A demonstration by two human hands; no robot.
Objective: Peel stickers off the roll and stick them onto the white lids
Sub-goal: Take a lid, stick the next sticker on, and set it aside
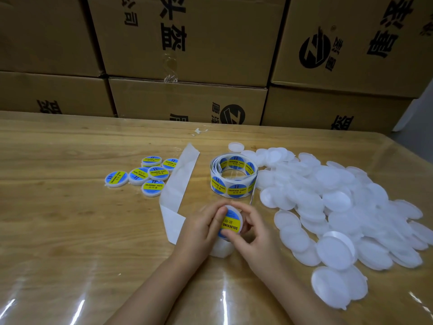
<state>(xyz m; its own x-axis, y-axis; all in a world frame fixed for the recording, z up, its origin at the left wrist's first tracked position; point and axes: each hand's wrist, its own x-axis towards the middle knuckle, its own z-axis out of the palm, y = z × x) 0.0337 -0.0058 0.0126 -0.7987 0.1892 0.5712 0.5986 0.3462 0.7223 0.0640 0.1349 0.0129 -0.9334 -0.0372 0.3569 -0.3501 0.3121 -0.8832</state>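
Note:
Both hands hold one white lid (235, 210) that bears a blue and yellow "SOLDERING" sticker (230, 223), tilted up above the table. My left hand (201, 228) grips its left edge, thumb lying on the sticker. My right hand (255, 233) grips its right and lower edge, thumb on the sticker's bottom. The sticker roll (234, 175) stands just beyond the hands. Its bare white backing strip (179, 184) trails left and folds back under my left hand. Several stickered lids (140, 174) lie at the left.
A large heap of plain white lids (339, 202) covers the table's right side, up to its right edge. Stacked cardboard boxes (187, 55) wall off the far edge. The wooden tabletop (58, 219) has a glossy clear cover. Small paper scraps (199, 131) lie near the far edge.

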